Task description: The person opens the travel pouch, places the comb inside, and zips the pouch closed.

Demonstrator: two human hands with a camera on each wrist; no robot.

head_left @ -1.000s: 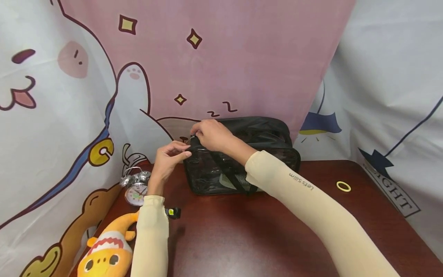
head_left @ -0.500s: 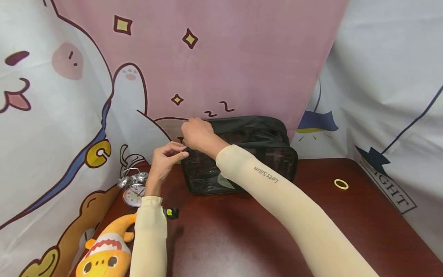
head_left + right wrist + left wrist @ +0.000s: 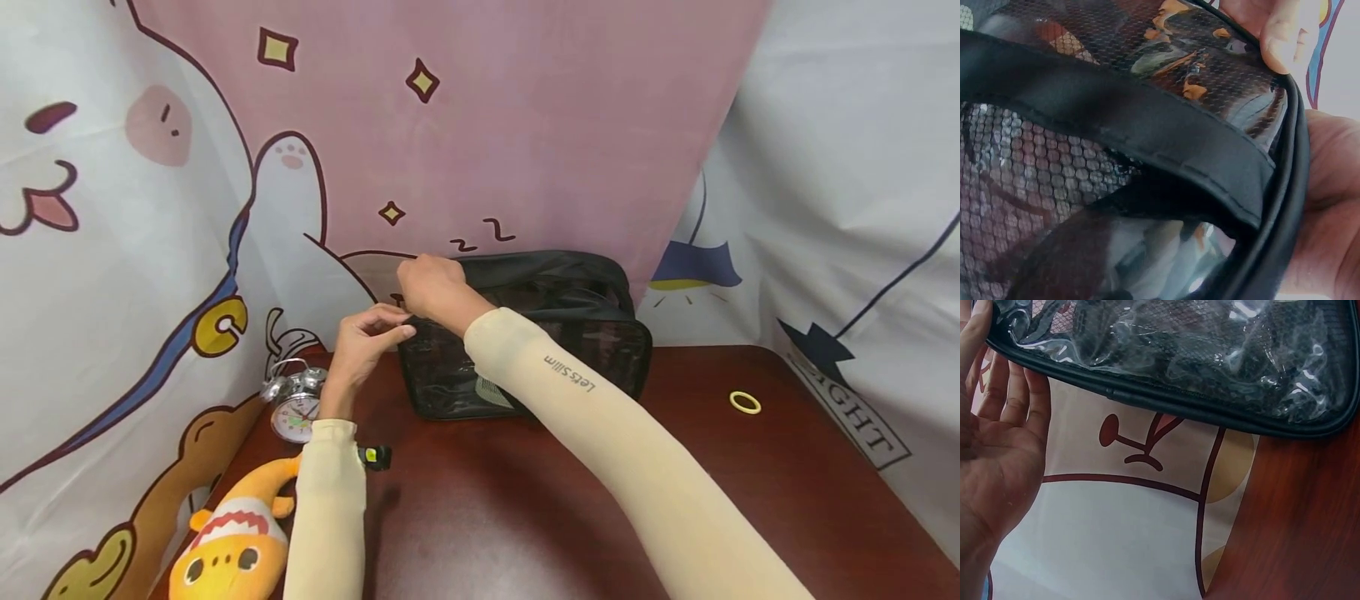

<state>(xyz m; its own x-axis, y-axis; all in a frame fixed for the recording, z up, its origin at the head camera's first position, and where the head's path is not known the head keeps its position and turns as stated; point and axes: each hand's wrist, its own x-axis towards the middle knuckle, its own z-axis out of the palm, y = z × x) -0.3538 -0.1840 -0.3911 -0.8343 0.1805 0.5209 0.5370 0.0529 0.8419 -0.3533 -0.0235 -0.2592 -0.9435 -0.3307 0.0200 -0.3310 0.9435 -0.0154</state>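
Note:
A see-through bag with black trim [image 3: 600, 358] stands against the curtain at the back of the table. At its left end my left hand [image 3: 360, 342] pinches the edge between thumb and fingertips. My right hand [image 3: 433, 287] reaches across and grips the bag's top left corner, fingers curled and pointing down; whether they hold the zipper pull I cannot tell. A pale comb [image 3: 491, 392] shows through the front panel, partly behind my right sleeve. Close up, the right wrist view shows a black strap [image 3: 1116, 119] over mesh, and the left wrist view the bag's black piping [image 3: 1147, 400].
A silver alarm clock [image 3: 295, 408] stands left of my left forearm. Beside that forearm lies an orange plush toy [image 3: 232, 542]. On the right of the brown table [image 3: 465, 517] is a yellow ring [image 3: 745, 402]. Printed curtains [image 3: 555, 133] hang around the table.
My right hand has shifted slightly left and down over the bag's corner, and its forearm has swung left across the bag's front. The left hand keeps its place.

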